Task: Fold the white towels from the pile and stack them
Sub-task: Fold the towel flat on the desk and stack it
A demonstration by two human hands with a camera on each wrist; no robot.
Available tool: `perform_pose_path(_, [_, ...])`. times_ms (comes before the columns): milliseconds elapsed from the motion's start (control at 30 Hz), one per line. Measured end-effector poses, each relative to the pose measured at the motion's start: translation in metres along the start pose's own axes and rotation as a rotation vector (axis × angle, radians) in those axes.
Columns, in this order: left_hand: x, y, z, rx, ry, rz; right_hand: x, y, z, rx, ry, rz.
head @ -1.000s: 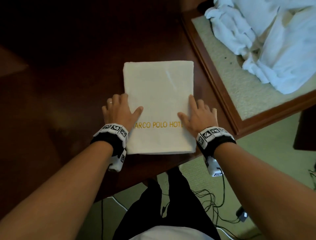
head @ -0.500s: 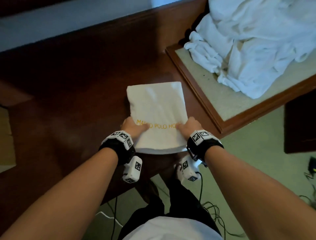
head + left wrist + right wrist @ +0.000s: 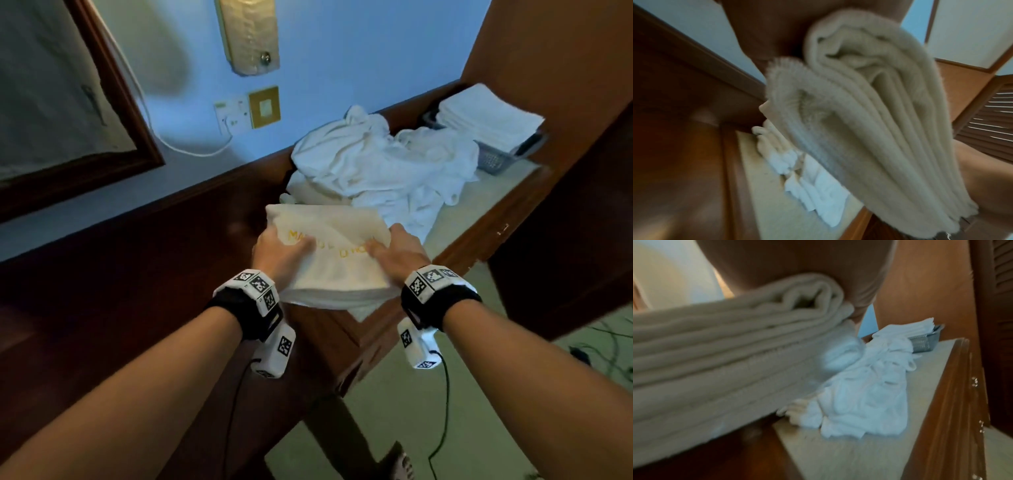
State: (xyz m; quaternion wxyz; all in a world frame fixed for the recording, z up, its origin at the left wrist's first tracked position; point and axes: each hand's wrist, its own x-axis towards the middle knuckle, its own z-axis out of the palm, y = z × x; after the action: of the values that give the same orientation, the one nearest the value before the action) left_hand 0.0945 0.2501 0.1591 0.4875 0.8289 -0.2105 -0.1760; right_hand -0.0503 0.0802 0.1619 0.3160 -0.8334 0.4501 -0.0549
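Above the desk, both hands' fingers (image 3: 298, 245) clamp the folded towel (image 3: 339, 267).

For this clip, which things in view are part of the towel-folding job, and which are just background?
Part of the job:
- folded towel, gripped by left hand and right hand
- unfolded towel pile
- stack of folded towels on the basket

Just there:
- framed mirror
- wall sockets
- white cable
- floor cables

Folded towel (image 3: 329, 253) before the pile (image 3: 383, 171); stack (image 3: 486, 116) in basket (image 3: 496, 159) behind.
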Motion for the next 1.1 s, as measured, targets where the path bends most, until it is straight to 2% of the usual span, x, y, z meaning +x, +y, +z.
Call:
perform_pose_path(233, [0.041, 0.108, 0.137, -0.038, -0.064, 0.180, 0.058, 0.093, -0.125, 0.049, 0.190, 0.019])
perform_pose_path(467, [0.071, 0.193, 0.287, -0.103, -0.126, 0.202, 0.110, 0.198, -0.228, 0.033, 0.307, 0.112])
perform_pose_path(600, [0.084, 0.237, 0.355, -0.112, -0.180, 0.241, 0.142, 0.247, -0.274, 0.008, 0.342, 0.173])
perform_pose_path(833, [0.139, 0.295, 0.460, -0.146, -0.270, 0.272, 0.216, 0.307, -0.337, -0.010, 0.387, 0.240])
perform_pose_path(1100, [0.240, 0.374, 0.562, -0.078, -0.325, 0.361, 0.348, 0.352, -0.412, -0.036, 0.417, 0.286])
